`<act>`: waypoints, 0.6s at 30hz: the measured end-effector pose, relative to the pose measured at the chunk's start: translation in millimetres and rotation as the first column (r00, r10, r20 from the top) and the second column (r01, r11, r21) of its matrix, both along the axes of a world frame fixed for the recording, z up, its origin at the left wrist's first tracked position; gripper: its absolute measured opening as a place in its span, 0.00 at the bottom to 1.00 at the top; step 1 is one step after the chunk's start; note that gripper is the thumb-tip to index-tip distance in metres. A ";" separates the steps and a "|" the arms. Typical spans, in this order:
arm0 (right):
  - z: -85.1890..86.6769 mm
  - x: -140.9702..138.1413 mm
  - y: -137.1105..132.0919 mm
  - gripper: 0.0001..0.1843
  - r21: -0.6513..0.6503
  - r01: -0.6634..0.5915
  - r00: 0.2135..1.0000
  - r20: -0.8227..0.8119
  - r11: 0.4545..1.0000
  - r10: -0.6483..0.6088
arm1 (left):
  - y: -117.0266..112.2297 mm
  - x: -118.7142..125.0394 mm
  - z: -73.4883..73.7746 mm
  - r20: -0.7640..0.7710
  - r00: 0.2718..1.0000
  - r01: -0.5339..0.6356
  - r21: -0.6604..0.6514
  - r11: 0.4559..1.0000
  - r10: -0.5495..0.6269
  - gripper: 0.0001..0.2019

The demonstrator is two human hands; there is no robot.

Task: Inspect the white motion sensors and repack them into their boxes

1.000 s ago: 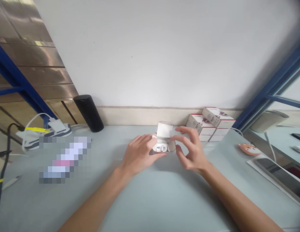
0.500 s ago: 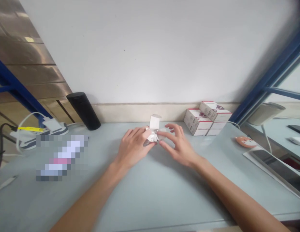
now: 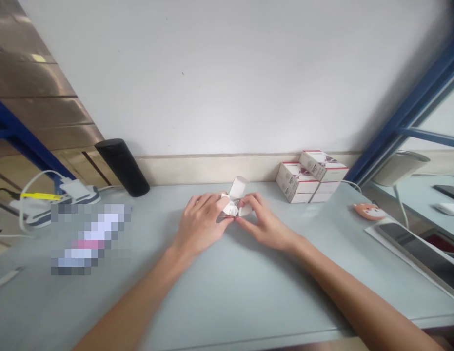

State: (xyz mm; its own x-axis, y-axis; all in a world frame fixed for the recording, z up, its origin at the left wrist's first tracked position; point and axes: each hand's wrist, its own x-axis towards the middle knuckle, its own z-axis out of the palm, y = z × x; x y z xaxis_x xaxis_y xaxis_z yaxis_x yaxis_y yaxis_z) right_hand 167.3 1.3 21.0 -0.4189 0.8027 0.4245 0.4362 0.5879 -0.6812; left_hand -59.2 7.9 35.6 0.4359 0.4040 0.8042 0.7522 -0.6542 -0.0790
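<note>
A small white cardboard box [image 3: 239, 186] with its end flap raised lies between my hands in the middle of the desk. My left hand [image 3: 205, 218] is closed around the box's left side, thumb along the top edge. At the right side, my right hand [image 3: 265, 222] pinches the box near a side flap, thumb low and fingers above. Something white [image 3: 231, 208] shows inside the opening, but its kind is too blurred to make out. Much of the box is hidden by my fingers.
Several white-and-red boxes [image 3: 312, 178] are stacked at the back right. A black cylinder [image 3: 123, 168] stands back left beside a power strip [image 3: 94, 196] with a plugged-in charger. A blurred-out object [image 3: 91, 239] lies left. An orange animal-face item [image 3: 370, 211] and dark tablet-like slab [image 3: 420, 248] lie right.
My right hand has closed in on the box; its fingers, spread before, now grip the right side. The raised flap leans further to the right. My left hand stays in place.
</note>
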 end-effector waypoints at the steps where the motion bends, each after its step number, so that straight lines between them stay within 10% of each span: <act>1: 0.4 1.0 1.5 0.14 -0.020 -0.008 1.000 -0.031 1.000 0.008 | 0.1 0.2 -0.3 0.009 1.000 0.000 0.000 1.000 0.000 0.25; 8: 5.3 5.3 14.6 0.11 -0.121 -0.046 0.975 -0.221 0.992 0.018 | 4.4 -2.6 -2.6 0.086 0.996 -0.017 -0.008 1.000 0.018 0.29; 18: 10.9 2.5 1.7 0.13 -0.033 -0.029 1.000 -0.003 0.999 0.029 | 0.0 -1.9 -0.6 0.034 0.999 -0.025 -0.057 0.998 0.027 0.23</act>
